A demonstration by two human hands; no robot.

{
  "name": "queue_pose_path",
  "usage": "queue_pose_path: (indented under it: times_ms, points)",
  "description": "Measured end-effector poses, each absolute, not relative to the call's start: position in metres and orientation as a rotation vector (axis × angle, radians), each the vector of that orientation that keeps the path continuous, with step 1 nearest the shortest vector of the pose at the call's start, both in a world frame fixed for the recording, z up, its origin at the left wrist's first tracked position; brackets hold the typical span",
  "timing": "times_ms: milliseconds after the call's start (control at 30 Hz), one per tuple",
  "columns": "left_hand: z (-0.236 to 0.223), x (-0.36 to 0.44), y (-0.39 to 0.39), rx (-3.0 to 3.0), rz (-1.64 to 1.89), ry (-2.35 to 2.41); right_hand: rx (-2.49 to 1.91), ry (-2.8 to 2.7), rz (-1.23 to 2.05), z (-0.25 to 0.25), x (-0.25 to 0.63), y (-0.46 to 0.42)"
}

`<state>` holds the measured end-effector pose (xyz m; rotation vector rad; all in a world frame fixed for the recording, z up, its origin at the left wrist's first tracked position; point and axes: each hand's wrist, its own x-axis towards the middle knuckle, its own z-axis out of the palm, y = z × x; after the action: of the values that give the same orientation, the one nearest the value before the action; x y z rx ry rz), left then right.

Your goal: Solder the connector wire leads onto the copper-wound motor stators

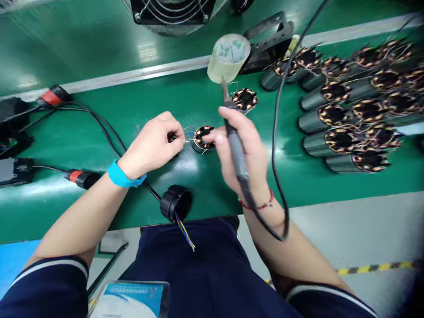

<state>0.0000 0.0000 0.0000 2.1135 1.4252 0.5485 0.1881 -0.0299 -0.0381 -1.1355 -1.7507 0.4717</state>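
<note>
Stator [203, 138], near the bench's middle, between the hands. Left hand [155, 142]: fingertips pinched on thin wires [188, 140] at its left. Right hand [243, 152]: closed around a soldering iron [236, 148], a finger at the stator; tape roll [228, 58] beyond.

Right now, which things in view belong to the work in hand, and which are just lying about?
In use:
- soldering iron, in right hand
- wound core, under a right fingertip
- thin wires, at left hand's fingertips

Likely just lying about:
- tape roll
- fan

Unclear: black collar, grouped cores; untouched, maybe related.
</note>
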Motion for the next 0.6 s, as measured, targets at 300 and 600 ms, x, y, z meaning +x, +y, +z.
queue_pose_path:
  times_ms: [300,600]
  points:
    - [-0.003,0.003,0.0,2.09,0.535,1.456,-0.898,-1.581,0.349,-0.062,0.201,-0.074]
    - [0.0,0.004,-0.001,2.088,0.493,1.487,-0.871,-1.545,0.424,-0.067,0.198,-0.072]
